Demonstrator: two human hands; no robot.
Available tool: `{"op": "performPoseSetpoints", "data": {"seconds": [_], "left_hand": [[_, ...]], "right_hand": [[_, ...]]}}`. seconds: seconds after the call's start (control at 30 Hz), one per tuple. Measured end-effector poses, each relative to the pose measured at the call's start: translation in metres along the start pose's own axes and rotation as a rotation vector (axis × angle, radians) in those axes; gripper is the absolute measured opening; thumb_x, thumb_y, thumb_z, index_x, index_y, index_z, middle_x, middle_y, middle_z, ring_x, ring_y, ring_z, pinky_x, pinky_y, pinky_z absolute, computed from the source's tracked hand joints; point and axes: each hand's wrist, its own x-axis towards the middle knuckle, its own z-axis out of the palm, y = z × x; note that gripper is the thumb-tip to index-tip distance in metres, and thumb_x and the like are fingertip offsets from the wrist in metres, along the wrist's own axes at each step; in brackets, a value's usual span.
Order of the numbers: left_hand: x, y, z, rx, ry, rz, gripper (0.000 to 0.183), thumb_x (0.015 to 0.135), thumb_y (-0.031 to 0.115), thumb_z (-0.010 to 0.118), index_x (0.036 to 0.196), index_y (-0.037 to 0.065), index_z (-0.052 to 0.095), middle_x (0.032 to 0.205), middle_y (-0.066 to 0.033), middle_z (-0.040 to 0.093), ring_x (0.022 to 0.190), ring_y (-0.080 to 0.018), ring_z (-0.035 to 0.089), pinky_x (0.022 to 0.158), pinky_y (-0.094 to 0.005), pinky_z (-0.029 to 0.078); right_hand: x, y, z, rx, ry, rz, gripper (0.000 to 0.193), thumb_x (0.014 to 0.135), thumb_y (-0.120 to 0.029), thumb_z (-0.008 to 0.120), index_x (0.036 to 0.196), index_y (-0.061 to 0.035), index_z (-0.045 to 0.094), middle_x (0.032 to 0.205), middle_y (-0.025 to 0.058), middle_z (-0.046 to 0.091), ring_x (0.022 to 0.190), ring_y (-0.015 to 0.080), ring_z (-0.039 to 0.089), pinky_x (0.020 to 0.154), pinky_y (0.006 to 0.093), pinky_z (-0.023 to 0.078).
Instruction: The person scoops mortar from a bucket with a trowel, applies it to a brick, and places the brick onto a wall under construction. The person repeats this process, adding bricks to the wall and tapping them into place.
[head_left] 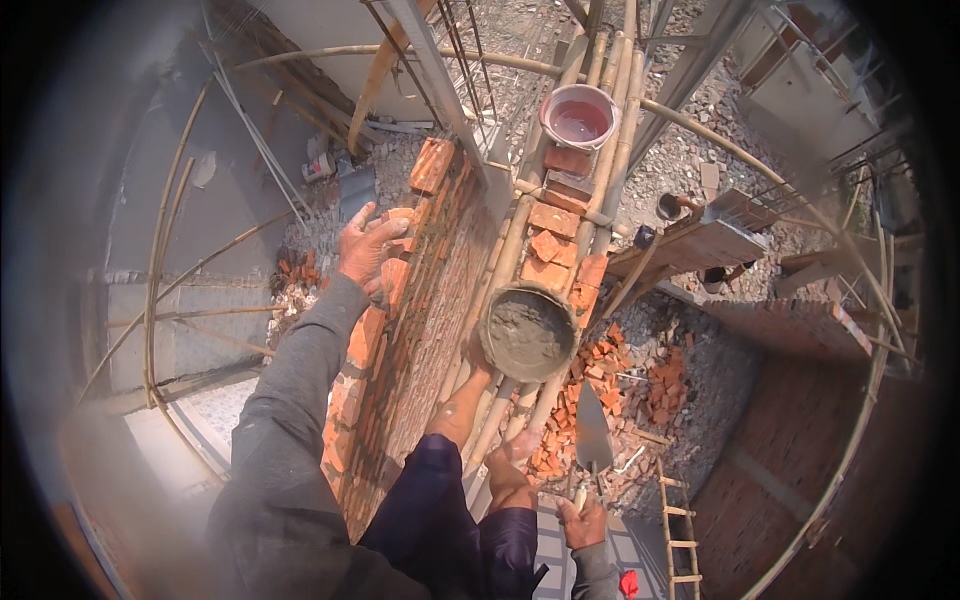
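My left hand is at the top of a brick wall, fingers spread and apart, touching or right beside the bricks of its top course. One loose-edged brick shows just by the fingers. Lower down on the right, my right hand is closed round the handle of a trowel, whose pointed metal blade is turned away from me. Between the wall and the trowel, a round tub of grey mortar rests on the bamboo scaffold by my bare feet.
I stand on bamboo poles high above rubble. Orange bricks and a pink bucket of liquid line the scaffold ahead. Broken bricks lie far below on the right, near a bamboo ladder. Thin steel rods rise beyond the wall.
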Motion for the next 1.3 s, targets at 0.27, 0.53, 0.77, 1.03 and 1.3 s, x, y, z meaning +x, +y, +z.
{"op": "performPoseSetpoints", "data": {"seconds": [0.27,0.53,0.77,1.03,1.3], "left_hand": [[0.255,0.007,0.052,0.801,0.203,0.263,0.092,0.067,0.020,0.094,0.143,-0.009,0.050,0.131,-0.0197,0.067,0.120,-0.0253,0.066,0.104,-0.0369,0.050],[0.390,-0.030,0.070,1.384,0.441,0.218,0.068,0.082,0.051,0.083,0.131,0.007,0.065,0.131,-0.0076,0.069,0.118,-0.0258,0.067,0.101,-0.0339,0.052],[0.422,-0.056,0.064,2.078,-0.232,0.709,0.045,0.084,0.039,0.077,0.127,0.026,0.070,0.116,0.0026,0.074,0.108,-0.0234,0.068,0.095,-0.0449,0.051],[0.446,-0.086,0.057,1.987,-0.131,0.848,0.025,0.087,0.041,0.075,0.110,0.030,0.078,0.114,0.0025,0.075,0.108,-0.0189,0.069,0.096,-0.0395,0.053],[0.490,-0.102,0.028,0.864,-0.203,0.240,0.039,0.083,0.042,0.084,0.109,0.013,0.078,0.110,-0.0027,0.075,0.101,-0.0140,0.069,0.088,-0.0371,0.052]], "right_hand": [[0.037,-0.005,0.040,0.252,0.051,0.344,0.030,0.092,-0.018,0.076,0.082,0.0049,0.059,0.066,0.0138,0.069,0.057,0.0199,0.068,0.054,0.0374,0.053],[0.051,-0.014,0.058,-0.066,-0.072,0.370,0.031,0.095,-0.018,0.076,0.085,0.0039,0.057,0.071,0.0132,0.068,0.061,0.0194,0.071,0.054,0.0335,0.058],[0.078,-0.053,0.065,0.083,-0.084,0.493,0.037,0.095,-0.025,0.077,0.087,0.0036,0.056,0.071,0.0115,0.068,0.061,0.0185,0.071,0.055,0.0328,0.059],[0.106,-0.082,0.061,0.107,-0.092,0.532,0.034,0.094,-0.020,0.077,0.089,0.0056,0.055,0.066,0.0116,0.067,0.060,0.0178,0.070,0.053,0.0323,0.057],[0.117,-0.083,0.056,0.069,-0.115,0.575,0.041,0.094,-0.027,0.080,0.086,0.0012,0.051,0.071,0.0110,0.066,0.061,0.0171,0.069,0.053,0.0316,0.058]]}}
